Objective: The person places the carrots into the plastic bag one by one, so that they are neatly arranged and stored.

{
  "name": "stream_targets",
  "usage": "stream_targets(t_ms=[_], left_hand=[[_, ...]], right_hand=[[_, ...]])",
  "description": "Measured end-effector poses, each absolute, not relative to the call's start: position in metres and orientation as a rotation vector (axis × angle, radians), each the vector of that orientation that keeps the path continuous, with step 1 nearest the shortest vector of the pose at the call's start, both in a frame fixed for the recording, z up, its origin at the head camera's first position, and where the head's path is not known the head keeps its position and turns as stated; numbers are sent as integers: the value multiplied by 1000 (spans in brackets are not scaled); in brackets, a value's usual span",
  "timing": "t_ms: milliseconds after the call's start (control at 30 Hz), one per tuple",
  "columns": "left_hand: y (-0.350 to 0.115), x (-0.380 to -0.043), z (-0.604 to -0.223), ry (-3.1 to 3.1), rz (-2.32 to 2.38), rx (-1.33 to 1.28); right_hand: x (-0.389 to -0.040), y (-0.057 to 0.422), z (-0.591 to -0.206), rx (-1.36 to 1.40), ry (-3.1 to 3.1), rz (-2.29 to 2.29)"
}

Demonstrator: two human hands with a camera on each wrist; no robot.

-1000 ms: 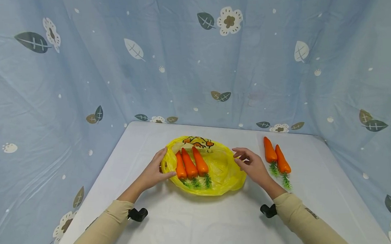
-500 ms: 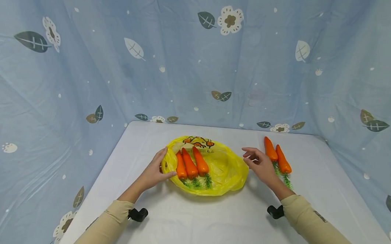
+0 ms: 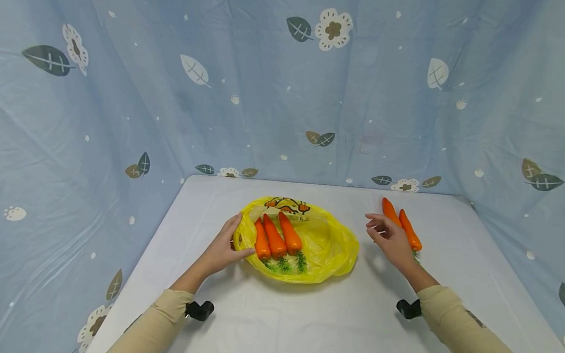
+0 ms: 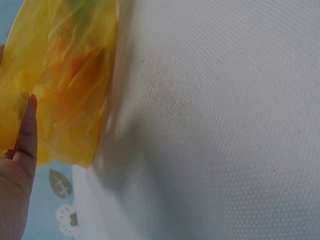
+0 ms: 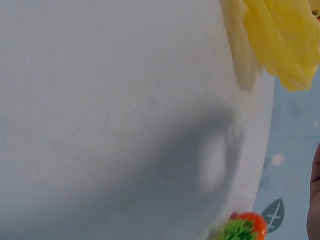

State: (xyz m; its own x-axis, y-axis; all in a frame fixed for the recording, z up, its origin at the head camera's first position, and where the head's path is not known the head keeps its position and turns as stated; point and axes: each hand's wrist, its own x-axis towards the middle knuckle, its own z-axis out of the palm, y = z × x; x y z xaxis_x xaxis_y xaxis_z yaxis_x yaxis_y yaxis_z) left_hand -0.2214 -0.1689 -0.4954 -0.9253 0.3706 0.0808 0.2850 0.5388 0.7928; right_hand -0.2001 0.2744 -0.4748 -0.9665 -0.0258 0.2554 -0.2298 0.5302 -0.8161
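Note:
A yellow plastic bag (image 3: 331, 246) lies with its mouth spread wide on the white table. Inside its left part are three orange carrots (image 3: 291, 235) with green tops, side by side. My left hand (image 3: 221, 251) grips the bag's left rim; in the left wrist view its thumb (image 4: 29, 130) lies against the yellow plastic. My right hand (image 3: 392, 242) hovers between the bag and two more carrots (image 3: 410, 231), its fingers loosely bent and holding nothing. It covers part of those carrots in the head view. The right wrist view catches one leafy carrot top (image 5: 237, 229) at the bottom edge.
The white table (image 3: 300, 325) runs back to a blue curtain (image 3: 268, 92) printed with leaves and flowers. Black wrist cameras (image 3: 199, 311) sit under both forearms. The right hand's shadow falls on the table.
My right hand has moved right, from the bag's right rim toward the two loose carrots. The bag's right rim has shifted slightly outward. My left hand stays in place.

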Motion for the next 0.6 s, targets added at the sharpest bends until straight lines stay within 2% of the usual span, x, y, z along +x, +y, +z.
stream_targets(t_ms=[333, 600], left_hand=[[-169, -222, -496, 2668, 1346, 556], [-169, -221, -495, 2675, 1342, 553]], right_hand=[[-213, 306, -506, 146, -2548, 1399], [-213, 326, -510, 84, -2529, 1305]])
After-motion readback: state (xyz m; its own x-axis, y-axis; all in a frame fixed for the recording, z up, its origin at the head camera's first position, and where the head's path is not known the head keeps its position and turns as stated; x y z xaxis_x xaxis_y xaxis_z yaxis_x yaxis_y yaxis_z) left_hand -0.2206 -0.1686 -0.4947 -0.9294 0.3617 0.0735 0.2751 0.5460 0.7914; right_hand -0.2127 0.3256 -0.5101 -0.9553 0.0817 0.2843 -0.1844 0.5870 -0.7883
